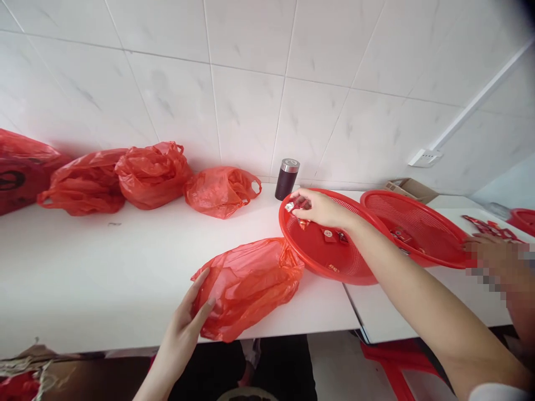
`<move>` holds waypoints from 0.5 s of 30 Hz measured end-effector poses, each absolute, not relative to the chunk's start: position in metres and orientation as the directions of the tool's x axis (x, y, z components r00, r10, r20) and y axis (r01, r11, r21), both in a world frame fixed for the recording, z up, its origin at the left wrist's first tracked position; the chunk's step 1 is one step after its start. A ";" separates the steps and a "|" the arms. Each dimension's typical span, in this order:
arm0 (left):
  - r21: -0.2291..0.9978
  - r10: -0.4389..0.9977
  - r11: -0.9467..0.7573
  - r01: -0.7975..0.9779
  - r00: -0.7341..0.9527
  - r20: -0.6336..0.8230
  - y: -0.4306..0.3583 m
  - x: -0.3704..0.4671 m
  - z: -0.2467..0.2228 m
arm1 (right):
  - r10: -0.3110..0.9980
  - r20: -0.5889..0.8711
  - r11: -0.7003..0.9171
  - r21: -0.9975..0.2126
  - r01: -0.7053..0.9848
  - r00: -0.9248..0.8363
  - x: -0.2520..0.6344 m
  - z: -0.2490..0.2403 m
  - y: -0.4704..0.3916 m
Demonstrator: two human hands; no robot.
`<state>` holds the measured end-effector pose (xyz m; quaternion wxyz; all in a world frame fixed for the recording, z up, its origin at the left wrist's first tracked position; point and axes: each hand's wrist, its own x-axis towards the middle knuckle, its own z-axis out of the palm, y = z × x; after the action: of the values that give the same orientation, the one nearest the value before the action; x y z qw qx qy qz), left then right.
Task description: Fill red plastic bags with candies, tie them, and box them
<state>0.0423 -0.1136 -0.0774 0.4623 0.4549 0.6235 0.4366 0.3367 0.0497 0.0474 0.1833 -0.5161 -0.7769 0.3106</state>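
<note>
A thin red plastic bag (251,284) lies on the table's front part, its right end against a red plastic colander-like basket (355,273). My left hand (188,314) grips the bag's left edge, with the thumb on the near side. Over the basket's left part, my right hand (320,209) pinches a small red-and-white packet (290,206) between thumb and fingers. Inside the basket are a few small wrapped pieces, among them a red packet (329,235) with a pale round mark. My forearm covers the basket's right part.
Several full-looking red bags, one of them tied up (152,175), line the tiled wall. A dark tumbler (287,179) stands behind the basket. Farther right are a second red basket (418,223), a cardboard box (412,189) and another person's hand (489,253) beside red packets.
</note>
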 end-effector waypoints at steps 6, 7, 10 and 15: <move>0.979 0.986 0.140 0.149 -0.108 -0.125 -0.106 0.055 -0.078 | 0.690 -0.104 0.609 -0.451 0.652 -0.716 0.265 0.013 -0.012; 0.978 0.988 0.126 0.168 -0.108 -0.109 -0.106 0.056 -0.079 | 0.669 -0.148 0.629 -0.409 0.661 -0.728 0.259 0.005 -0.014; 0.970 0.990 0.112 0.214 -0.110 -0.090 -0.107 0.054 -0.081 | 0.674 -0.141 0.596 -0.477 0.646 -0.725 0.262 -0.005 -0.003; 0.982 0.989 0.090 0.164 -0.131 -0.069 -0.113 0.053 -0.088 | 0.919 0.028 0.362 -0.456 0.813 -0.393 0.313 0.016 0.051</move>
<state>0.0532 -0.1128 -0.0882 0.4429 0.4881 0.5908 0.4654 0.3131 0.0512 0.0163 0.1406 -0.5327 -0.8131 0.1882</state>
